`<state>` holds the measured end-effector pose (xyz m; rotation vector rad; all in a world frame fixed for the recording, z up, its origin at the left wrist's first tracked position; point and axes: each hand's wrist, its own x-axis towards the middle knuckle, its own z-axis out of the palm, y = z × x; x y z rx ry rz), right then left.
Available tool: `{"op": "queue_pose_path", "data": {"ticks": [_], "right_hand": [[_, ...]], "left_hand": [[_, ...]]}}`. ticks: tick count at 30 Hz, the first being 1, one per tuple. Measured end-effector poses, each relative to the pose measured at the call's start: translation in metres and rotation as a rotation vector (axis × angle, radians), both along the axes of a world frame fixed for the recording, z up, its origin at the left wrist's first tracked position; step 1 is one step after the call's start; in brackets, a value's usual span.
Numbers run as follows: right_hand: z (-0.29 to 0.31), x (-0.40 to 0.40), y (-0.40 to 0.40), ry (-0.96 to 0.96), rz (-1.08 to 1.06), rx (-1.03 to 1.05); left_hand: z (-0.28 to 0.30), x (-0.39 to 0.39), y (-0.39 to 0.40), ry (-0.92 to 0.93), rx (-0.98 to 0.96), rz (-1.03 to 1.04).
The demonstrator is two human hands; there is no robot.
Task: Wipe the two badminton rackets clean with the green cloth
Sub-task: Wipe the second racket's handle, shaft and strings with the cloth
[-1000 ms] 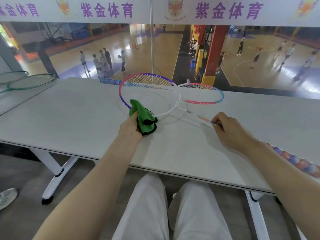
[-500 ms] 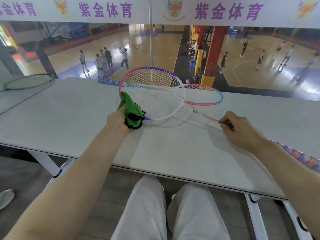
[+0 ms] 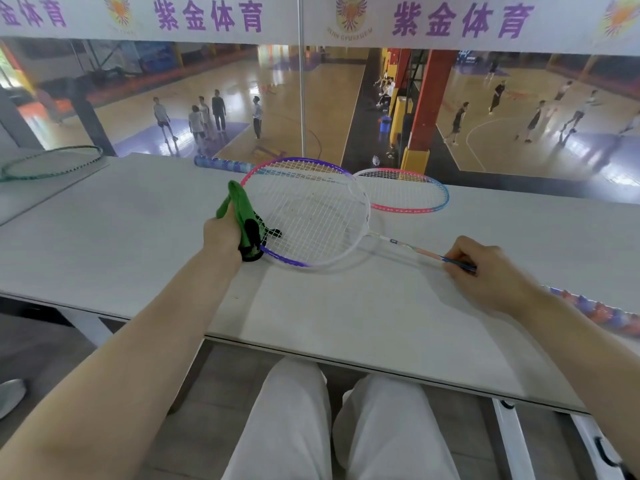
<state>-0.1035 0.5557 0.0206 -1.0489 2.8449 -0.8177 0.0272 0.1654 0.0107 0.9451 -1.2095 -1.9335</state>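
My left hand (image 3: 221,233) has slid the bunched green cloth (image 3: 242,220) along the near racket (image 3: 304,213) rim, while my right hand (image 3: 485,268) pinches its shaft; the second racket (image 3: 408,195) lies unwiped behind it.

We see a big white table (image 3: 138,244) with white legs (image 3: 512,441). On a second table to our left lies a green racket (image 3: 52,162). Under the table we see knees in white trousers (image 3: 287,420). A grey shoe (image 3: 10,396) sits on the floor at the far left. Up high hangs a white banner (image 3: 311,15) with purple signs. Behind the glass is a shiny wood court (image 3: 329,95). A group of people (image 3: 204,116) stands there. A red and yellow pillar (image 3: 422,109) rises beside them.
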Motion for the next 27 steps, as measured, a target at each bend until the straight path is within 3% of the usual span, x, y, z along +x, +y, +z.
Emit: {"op": "queue_pose_path", "data": {"ticks": [11, 16, 27], "right_hand": [[-0.001, -0.007, 0.009, -0.021, -0.071, 0.019], [0.000, -0.009, 0.010, 0.021, -0.021, 0.050], [0.003, -0.024, 0.015, 0.151, 0.083, 0.048]], "left_hand": [[0.013, 0.000, -0.024, -0.181, -0.198, -0.246], [0.021, 0.007, -0.040, -0.376, -0.322, -0.414], [0.050, 0.001, -0.049, -0.548, -0.462, -0.742]]}}
